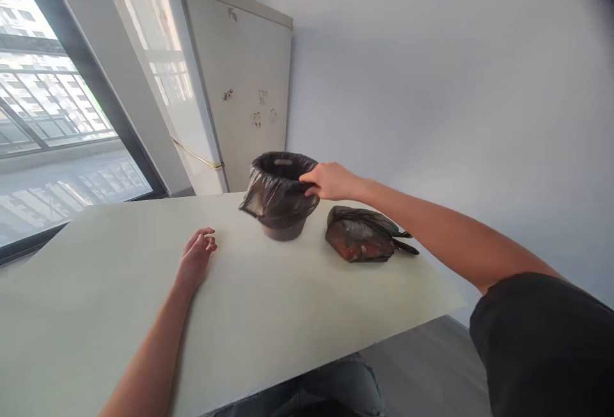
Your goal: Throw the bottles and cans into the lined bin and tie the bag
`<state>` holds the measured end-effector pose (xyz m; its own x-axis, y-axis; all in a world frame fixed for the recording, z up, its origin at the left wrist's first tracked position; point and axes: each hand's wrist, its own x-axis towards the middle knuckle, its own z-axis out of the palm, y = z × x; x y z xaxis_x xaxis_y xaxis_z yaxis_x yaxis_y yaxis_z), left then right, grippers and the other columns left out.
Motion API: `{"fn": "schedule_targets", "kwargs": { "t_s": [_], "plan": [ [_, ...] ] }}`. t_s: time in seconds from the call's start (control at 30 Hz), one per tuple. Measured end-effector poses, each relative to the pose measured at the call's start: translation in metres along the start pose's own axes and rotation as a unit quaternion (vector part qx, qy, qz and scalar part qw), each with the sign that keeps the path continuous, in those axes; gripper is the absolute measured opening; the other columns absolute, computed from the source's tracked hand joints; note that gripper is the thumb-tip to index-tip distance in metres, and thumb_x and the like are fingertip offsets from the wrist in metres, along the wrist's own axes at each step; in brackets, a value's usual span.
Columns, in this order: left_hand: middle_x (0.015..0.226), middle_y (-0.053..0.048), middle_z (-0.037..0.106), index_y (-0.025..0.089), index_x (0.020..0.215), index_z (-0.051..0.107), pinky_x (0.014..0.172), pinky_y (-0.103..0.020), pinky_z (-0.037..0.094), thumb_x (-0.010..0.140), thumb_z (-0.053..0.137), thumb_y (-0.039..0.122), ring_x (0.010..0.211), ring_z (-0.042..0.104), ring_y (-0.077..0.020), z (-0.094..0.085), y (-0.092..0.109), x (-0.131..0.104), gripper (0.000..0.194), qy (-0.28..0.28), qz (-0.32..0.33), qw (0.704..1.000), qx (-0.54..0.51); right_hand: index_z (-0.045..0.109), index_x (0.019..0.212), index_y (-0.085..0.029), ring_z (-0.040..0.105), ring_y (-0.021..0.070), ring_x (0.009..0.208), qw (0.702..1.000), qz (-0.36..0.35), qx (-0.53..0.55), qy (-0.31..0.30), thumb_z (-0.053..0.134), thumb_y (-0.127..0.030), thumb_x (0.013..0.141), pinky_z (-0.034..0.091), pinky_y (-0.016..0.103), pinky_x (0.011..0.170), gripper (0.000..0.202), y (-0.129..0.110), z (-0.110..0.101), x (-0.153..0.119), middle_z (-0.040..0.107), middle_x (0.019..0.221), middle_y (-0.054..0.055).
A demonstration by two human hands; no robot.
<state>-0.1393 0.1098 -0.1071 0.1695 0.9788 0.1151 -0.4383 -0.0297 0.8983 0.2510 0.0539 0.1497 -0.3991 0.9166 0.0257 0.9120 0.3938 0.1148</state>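
A small trash bin point(283, 233) lined with a black plastic bag point(275, 196) is at the far part of the table, its mouth facing up and the bag folded down over the rim. My right hand point(330, 180) grips the rim on its right side, thumb and fingers closed over the liner. Beside the bin, below my right forearm, lies a tied black plastic bag point(359, 235) with reddish contents showing through; I cannot make out what they are. My left hand point(197, 252) rests on the tabletop left of the bin, fingers loosely bent and apart, holding nothing.
The pale table point(249, 314) stretches out in front of me, its near edge over my legs. Behind it stands a white refrigerator point(240, 65) against the grey wall point(432, 84). A large window point(52, 103) with a railing outside is at the left.
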Motion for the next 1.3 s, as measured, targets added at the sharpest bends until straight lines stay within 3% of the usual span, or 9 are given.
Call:
{"fn": "schedule_targets", "kwargs": {
  "t_s": [0.3, 0.43, 0.57, 0.67, 0.77, 0.9, 0.97, 1.1, 1.3],
  "plan": [
    [0.09, -0.004, 0.06, 0.022, 0.104, 0.079, 0.074, -0.022, 0.049, 0.082, 0.085, 0.058, 0.084, 0.052, -0.0153, 0.0, -0.003, 0.0, 0.042, -0.017, -0.022, 0.999, 0.027, 0.077, 0.107, -0.02, 0.066, 0.0231, 0.087, 0.989, 0.141, -0.02, -0.031, 0.072, -0.034, 0.094, 0.034, 0.03, 0.066, 0.019, 0.125, 0.029, -0.006, 0.077, 0.1, 0.009],
    [0.089, -0.003, 0.059, 0.023, 0.105, 0.078, 0.075, -0.023, 0.049, 0.084, 0.084, 0.058, 0.083, 0.052, -0.0152, -0.001, -0.003, 0.001, 0.041, -0.026, -0.029, 0.999, 0.029, 0.077, 0.1, -0.02, 0.064, 0.0224, 0.079, 0.984, 0.17, -0.028, -0.048, 0.072, -0.034, 0.092, 0.036, 0.031, 0.065, 0.016, 0.151, 0.032, -0.032, 0.074, 0.09, 0.008],
    [0.098, -0.004, 0.06, 0.023, 0.104, 0.078, 0.074, -0.023, 0.049, 0.084, 0.084, 0.056, 0.086, 0.053, -0.0155, -0.001, -0.003, 0.001, 0.04, -0.028, -0.033, 0.999, 0.029, 0.077, 0.107, -0.02, 0.067, 0.0239, 0.08, 0.985, 0.168, 0.014, -0.042, 0.067, -0.03, 0.094, 0.045, 0.033, 0.07, 0.02, 0.153, 0.042, -0.056, 0.075, 0.09, 0.009],
    [0.098, -0.005, 0.06, 0.023, 0.105, 0.078, 0.074, -0.024, 0.049, 0.087, 0.082, 0.054, 0.086, 0.052, -0.016, -0.002, -0.004, 0.002, 0.037, -0.036, -0.036, 0.998, 0.028, 0.069, 0.137, -0.024, 0.07, 0.0309, 0.11, 0.988, 0.121, 0.09, 0.033, 0.072, -0.033, 0.091, 0.054, 0.042, 0.093, 0.048, 0.148, 0.045, -0.077, 0.075, 0.122, 0.012],
    [0.09, -0.004, 0.059, 0.024, 0.107, 0.077, 0.075, -0.024, 0.048, 0.09, 0.079, 0.053, 0.083, 0.051, -0.0162, -0.003, -0.005, 0.001, 0.034, -0.044, -0.042, 0.998, 0.031, 0.056, 0.153, -0.033, 0.057, 0.0339, 0.139, 0.966, 0.095, 0.158, 0.18, 0.077, -0.046, 0.09, 0.048, 0.052, 0.116, 0.068, 0.151, 0.053, -0.111, 0.062, 0.151, 0.01],
    [0.087, -0.004, 0.058, 0.023, 0.106, 0.077, 0.076, -0.024, 0.047, 0.088, 0.08, 0.055, 0.081, 0.05, -0.0166, -0.001, -0.005, 0.001, 0.036, -0.045, -0.041, 0.997, 0.045, 0.069, 0.122, -0.025, 0.072, 0.0278, 0.11, 0.846, 0.266, 0.208, 0.413, 0.046, -0.046, 0.106, 0.059, 0.048, 0.101, 0.036, 0.168, 0.106, -0.167, 0.075, 0.117, 0.011],
    [0.087, -0.004, 0.057, 0.022, 0.104, 0.077, 0.076, -0.025, 0.046, 0.088, 0.08, 0.056, 0.081, 0.049, -0.0168, 0.001, -0.005, 0.0, 0.037, -0.046, -0.043, 0.997, 0.054, 0.071, 0.11, -0.023, 0.073, 0.0309, 0.108, 0.853, 0.315, 0.22, 0.354, 0.05, -0.047, 0.101, 0.058, 0.053, 0.103, 0.033, 0.173, 0.149, -0.196, 0.077, 0.113, 0.012],
    [0.087, -0.005, 0.055, 0.022, 0.104, 0.076, 0.075, -0.025, 0.044, 0.088, 0.08, 0.056, 0.082, 0.048, -0.017, 0.004, -0.005, -0.002, 0.038, -0.048, -0.04, 0.995, 0.081, 0.072, 0.122, -0.025, 0.068, 0.0381, 0.127, 0.89, 0.309, 0.278, 0.186, 0.053, -0.06, 0.098, 0.052, 0.057, 0.114, 0.046, 0.164, 0.223, -0.238, 0.074, 0.135, 0.013],
    [0.088, -0.004, 0.055, 0.022, 0.103, 0.076, 0.075, -0.025, 0.042, 0.089, 0.079, 0.056, 0.081, 0.046, -0.0168, 0.007, -0.004, -0.005, 0.037, -0.052, -0.038, 0.993, 0.097, 0.066, 0.124, -0.022, 0.073, 0.0311, 0.103, 0.874, 0.245, 0.399, 0.132, 0.053, -0.064, 0.102, 0.06, 0.043, 0.092, 0.049, 0.106, 0.245, -0.25, 0.078, 0.113, 0.01]
  ]
}}
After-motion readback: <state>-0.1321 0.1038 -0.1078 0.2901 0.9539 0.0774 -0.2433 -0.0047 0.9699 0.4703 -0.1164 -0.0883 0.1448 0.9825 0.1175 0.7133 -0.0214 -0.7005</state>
